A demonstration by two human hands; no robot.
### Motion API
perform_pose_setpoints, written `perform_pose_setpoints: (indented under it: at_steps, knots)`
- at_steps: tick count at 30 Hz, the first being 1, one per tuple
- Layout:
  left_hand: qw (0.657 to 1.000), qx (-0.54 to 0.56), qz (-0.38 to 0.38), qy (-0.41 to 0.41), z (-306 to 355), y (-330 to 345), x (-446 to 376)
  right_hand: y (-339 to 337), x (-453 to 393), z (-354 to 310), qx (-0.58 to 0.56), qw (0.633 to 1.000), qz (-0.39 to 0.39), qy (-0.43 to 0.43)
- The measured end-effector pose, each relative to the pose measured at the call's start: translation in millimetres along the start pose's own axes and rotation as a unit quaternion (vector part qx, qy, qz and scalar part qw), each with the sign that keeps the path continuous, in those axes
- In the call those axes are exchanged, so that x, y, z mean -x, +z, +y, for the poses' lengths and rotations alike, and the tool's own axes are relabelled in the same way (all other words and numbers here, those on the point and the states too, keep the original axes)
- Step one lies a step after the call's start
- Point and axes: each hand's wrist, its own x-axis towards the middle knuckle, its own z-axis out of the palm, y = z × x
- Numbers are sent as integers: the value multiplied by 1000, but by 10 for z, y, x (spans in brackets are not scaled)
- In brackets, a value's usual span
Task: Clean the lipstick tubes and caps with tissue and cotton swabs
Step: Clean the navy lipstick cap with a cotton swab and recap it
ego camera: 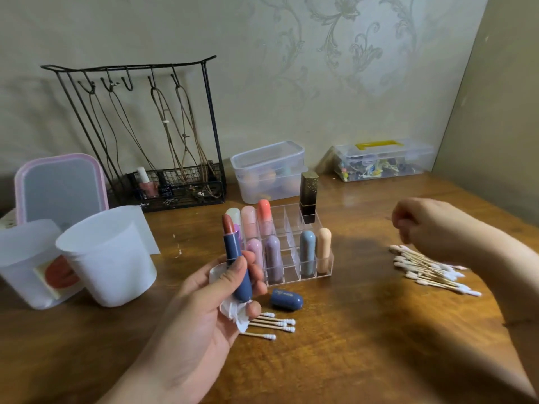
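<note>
My left hand grips an uncapped navy lipstick tube upright, its brownish-red bullet showing, together with a crumpled white tissue in the palm. The tube's navy cap lies on the wooden table just right of that hand. Several used cotton swabs lie below the cap. My right hand hovers, blurred, with fingers curled, over a pile of clean cotton swabs; whether it pinches a swab is unclear. A clear acrylic organiser holds several pastel lipsticks and a black-gold one.
Two white plastic cups stand at the left, with a pink-framed mirror behind them. A black wire jewellery rack and two clear lidded boxes stand along the wall. The table edge runs at the right.
</note>
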Motion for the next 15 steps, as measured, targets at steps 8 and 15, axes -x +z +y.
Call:
perform_pose_setpoints:
  at_steps: [8, 15]
  knots:
    - [999, -15, 41, 6, 28, -20, -2, 227, 729, -1078, -140, 968, -12, -209]
    - [998, -35, 43, 16, 22, -47, -1, 598, 722, -1158, -1, 982, -10, -189]
